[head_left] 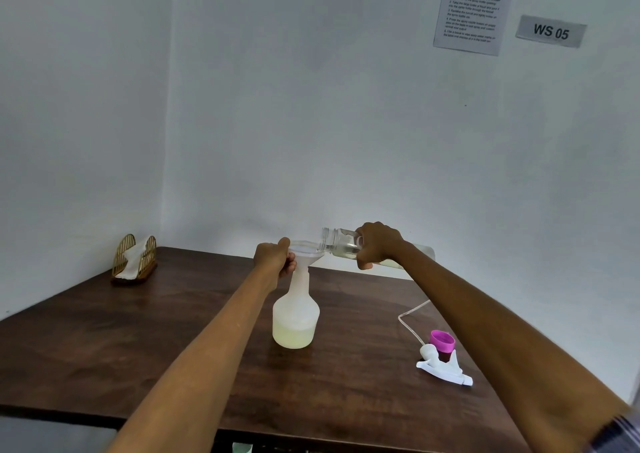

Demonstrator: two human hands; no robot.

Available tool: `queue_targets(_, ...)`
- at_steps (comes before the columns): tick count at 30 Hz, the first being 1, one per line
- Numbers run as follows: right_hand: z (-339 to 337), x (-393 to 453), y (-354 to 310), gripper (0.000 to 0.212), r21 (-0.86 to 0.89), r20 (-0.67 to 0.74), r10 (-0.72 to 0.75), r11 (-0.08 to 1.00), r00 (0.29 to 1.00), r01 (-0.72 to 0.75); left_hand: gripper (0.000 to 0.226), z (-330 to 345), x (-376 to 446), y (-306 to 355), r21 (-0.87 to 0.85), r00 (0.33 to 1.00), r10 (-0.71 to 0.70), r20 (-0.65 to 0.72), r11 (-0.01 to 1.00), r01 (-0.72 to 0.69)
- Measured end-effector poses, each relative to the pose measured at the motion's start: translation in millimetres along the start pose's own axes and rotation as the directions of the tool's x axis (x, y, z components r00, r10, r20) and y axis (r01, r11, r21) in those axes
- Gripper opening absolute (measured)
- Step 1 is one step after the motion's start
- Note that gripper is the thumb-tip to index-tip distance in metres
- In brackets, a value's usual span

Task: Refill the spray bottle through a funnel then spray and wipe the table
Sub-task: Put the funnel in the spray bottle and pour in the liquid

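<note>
Right hand (379,245) wrapped around a clear refill bottle (341,242), gripping near its shoulder; bottle tipped almost level, open mouth pointing left over the funnel (306,251). Pale liquid lies along the lower side of the tipped bottle. Its far end shows past the forearm, to the right.

Left hand (273,258) closed on the funnel's left rim and the neck just under it, thumb over the rim edge. Funnel is translucent white, seated upright in the neck of the spray bottle (295,316).

Spray bottle: frosted white plastic, slim neck widening to a round base, standing upright near the middle of the dark wooden table (104,348). Pale yellowish liquid fills roughly the bottom third.

To the right and nearer: white trigger sprayer head (443,366) lying on its side, its thin clear dip tube (408,321) curling away toward the far edge. A magenta cap (442,340) sits just beside it, touching or nearly so.

Far left corner: gold wire holder with white napkins (135,258).

Wall behind: printed sheet (472,8) and a sign reading "WS 05" (550,31).
</note>
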State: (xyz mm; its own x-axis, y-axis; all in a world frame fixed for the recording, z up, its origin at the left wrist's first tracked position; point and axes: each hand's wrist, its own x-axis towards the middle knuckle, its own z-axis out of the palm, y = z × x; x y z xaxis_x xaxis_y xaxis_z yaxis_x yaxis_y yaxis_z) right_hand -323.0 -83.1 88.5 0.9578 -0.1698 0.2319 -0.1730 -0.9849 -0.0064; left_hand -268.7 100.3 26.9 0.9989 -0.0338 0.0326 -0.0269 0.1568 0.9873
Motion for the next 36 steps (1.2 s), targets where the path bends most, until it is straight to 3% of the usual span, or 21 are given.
queue_targets(36,-3.6,-0.4,-1.8,0.035,-0.012,-0.001,-0.004,1.0,1.0,0.004,0.026,-1.2,0.1,0.0,-0.017,1.0,0.003,0.012,1.0,-0.002)
